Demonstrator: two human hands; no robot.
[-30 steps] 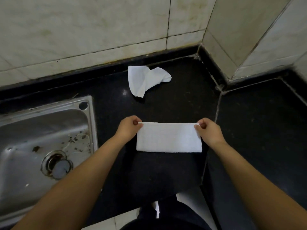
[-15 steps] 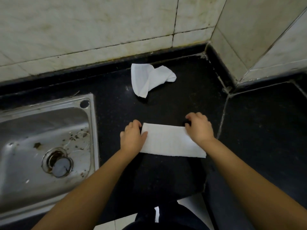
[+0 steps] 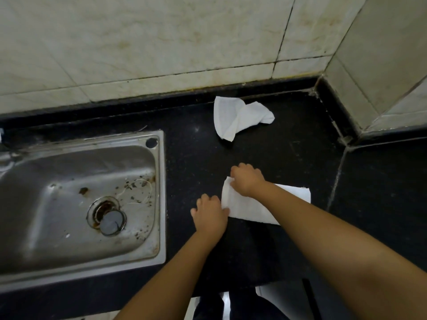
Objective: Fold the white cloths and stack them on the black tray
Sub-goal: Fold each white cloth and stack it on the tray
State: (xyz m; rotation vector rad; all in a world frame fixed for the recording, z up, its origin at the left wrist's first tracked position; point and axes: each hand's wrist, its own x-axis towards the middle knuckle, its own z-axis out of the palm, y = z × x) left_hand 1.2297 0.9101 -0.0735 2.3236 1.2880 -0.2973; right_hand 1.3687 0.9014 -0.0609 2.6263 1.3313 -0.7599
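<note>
Folded white cloth lies flat on the black counter, a long rectangle, its left end under both sets of fingers. Right hand has crossed over the cloth; its curled fingers sit on the far left corner, and that corner looks slightly lifted, so the fingers appear to pinch it, though the grip itself is hidden under the knuckles. The right forearm lies across the cloth's middle and hides part of it. Left hand rests at the near left edge, fingers bent downward, fingertips at the counter just left of the cloth, thumb side touching the cloth's edge. Whether it pinches the edge or only presses it cannot be told from this angle.

Beyond the fingers, toward the wall, a second white cloth lies crumpled and unfolded, well apart from the folded one. Left of the fingers, a steel sink is set into the counter, its basin stained, a round drain plug in its bottom. Pale wall tiles rise behind the counter and turn a corner to the right of the fingers. No tray can be picked out against the dark counter.
</note>
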